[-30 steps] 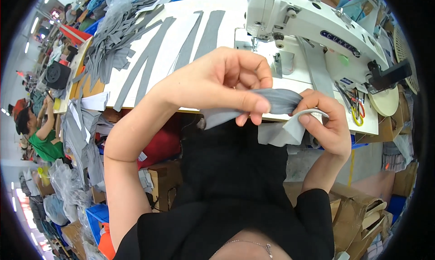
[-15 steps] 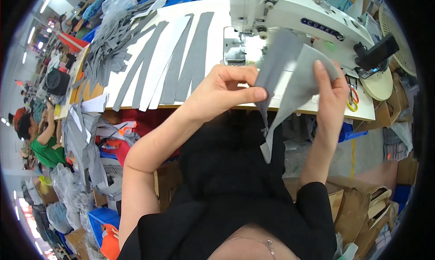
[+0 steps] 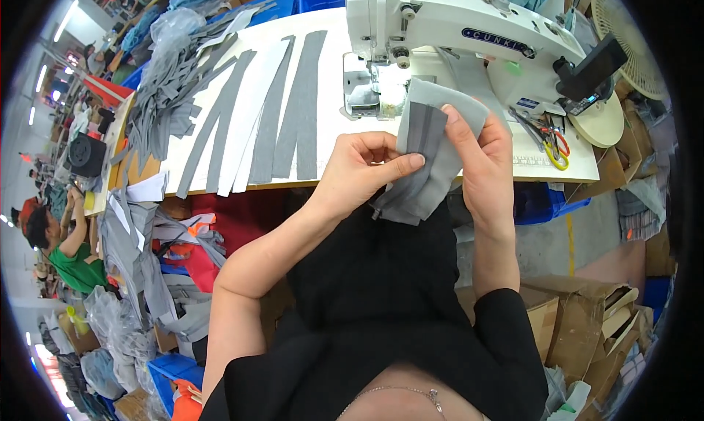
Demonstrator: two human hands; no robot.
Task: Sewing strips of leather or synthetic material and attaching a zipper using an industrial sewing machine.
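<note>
My left hand (image 3: 356,168) pinches a light grey fabric piece (image 3: 446,92) and a darker grey strip (image 3: 424,131), which looks like a zipper with a small pull at its lower end, thumb across the strip. My right hand (image 3: 484,160) grips the same pieces at their upper right, thumb at the strip's top. They are held in front of the white sewing machine's needle area (image 3: 374,83), over the front edge of the white table (image 3: 183,153). Long grey and white strips (image 3: 308,98) lie left of the machine. Scissors (image 3: 554,146) lie to the right.
A tangled heap of grey strips (image 3: 165,98) covers the table's left. A fan (image 3: 623,36) stands behind the machine. Draped fabric (image 3: 132,238), cardboard boxes (image 3: 579,326) and blue bins (image 3: 165,373) sit below. A co-worker in green (image 3: 77,263) works at the far left.
The fabric and strip have turned from sideways to upright, the dark strip now lying along the light piece. Both hands have shifted, the right one moving left, closer to the left hand.
</note>
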